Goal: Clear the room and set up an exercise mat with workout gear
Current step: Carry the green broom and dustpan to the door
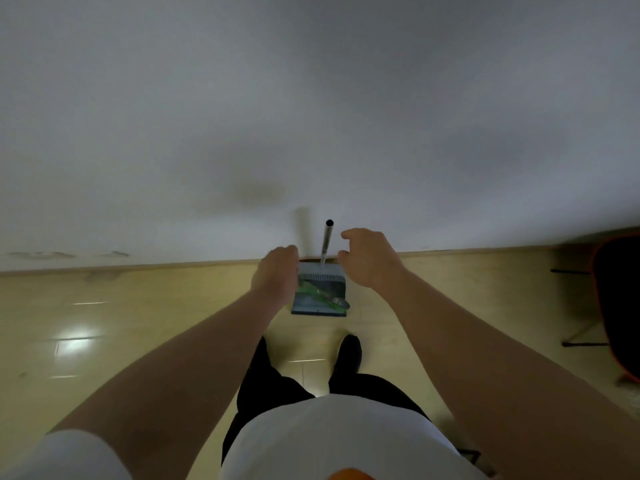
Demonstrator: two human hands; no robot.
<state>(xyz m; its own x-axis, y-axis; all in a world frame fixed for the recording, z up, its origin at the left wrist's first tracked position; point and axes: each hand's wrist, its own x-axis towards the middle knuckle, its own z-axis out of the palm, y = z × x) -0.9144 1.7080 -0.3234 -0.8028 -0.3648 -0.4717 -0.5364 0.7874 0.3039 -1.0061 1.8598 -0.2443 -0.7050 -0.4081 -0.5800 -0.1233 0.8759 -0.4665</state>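
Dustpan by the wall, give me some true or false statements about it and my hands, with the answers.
1. The dustpan stands on the floor against the wall. True.
2. The right hand grips the metal handle. False: the handle stands free between the right hand and the left hand.
3. Something green lies in the dustpan. True.
4. The dustpan is bright red. False: it is blue-grey.
5. A dark chair shows at the left edge of the view. False: it is at the right edge.
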